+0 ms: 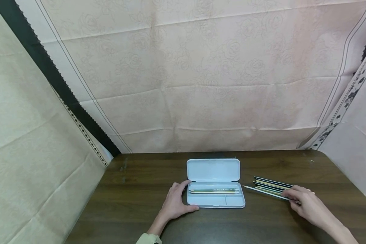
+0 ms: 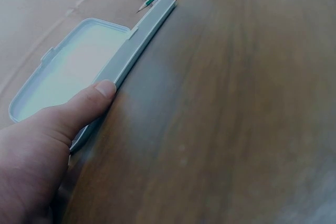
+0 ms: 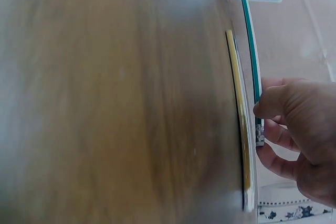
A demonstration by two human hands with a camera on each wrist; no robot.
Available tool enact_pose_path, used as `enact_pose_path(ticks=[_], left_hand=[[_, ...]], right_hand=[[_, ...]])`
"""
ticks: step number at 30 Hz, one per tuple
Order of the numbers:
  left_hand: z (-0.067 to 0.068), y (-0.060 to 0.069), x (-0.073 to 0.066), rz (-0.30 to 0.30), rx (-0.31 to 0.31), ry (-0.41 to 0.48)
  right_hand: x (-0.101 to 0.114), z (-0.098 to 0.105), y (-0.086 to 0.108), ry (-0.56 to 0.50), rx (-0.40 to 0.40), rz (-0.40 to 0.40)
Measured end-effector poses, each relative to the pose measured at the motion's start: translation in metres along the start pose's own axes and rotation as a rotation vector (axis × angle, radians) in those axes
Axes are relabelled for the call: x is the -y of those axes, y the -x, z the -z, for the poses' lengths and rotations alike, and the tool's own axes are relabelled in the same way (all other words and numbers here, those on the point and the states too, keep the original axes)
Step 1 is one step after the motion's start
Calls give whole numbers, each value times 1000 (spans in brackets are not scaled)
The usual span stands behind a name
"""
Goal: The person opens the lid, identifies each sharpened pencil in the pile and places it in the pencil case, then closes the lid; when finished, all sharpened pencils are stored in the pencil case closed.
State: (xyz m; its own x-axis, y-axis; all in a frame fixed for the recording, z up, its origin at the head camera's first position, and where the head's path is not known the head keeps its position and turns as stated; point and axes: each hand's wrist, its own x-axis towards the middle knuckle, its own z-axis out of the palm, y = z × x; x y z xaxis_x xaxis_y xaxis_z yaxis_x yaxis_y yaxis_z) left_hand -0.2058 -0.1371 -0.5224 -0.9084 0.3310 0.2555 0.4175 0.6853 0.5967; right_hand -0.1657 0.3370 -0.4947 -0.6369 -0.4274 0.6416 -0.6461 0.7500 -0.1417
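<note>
Right hand (image 1: pixel 303 203) pinches a green pencil (image 3: pixel 252 51) near its blunt end, beside loose pencils (image 1: pixel 272 184) toward the table's (image 1: pixel 125 210) right edge; left hand (image 1: pixel 177 202) grips the case (image 1: pixel 207 203) near the back edge — steady. Advisable: keep the tip clear of the case rim.

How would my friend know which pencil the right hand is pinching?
On the brown table, find the open pale-blue case. To its right, several other pencils lie together near the right hand. The green pencil is pinched in that hand, its tip reaching nearer the case than theirs.
</note>
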Motion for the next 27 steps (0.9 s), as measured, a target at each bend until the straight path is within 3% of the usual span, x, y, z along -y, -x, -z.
enact_pose_path(ticks=[9, 20, 27], left_hand=[[-1, 0, 0, 9, 12, 4], [1, 0, -1, 9, 11, 1], [1, -1, -1, 7, 12, 0]], right_hand=[[13, -12, -21, -23, 34, 8], [32, -27, -46, -54, 136, -16], [41, -40, -62, -74, 140, 14]])
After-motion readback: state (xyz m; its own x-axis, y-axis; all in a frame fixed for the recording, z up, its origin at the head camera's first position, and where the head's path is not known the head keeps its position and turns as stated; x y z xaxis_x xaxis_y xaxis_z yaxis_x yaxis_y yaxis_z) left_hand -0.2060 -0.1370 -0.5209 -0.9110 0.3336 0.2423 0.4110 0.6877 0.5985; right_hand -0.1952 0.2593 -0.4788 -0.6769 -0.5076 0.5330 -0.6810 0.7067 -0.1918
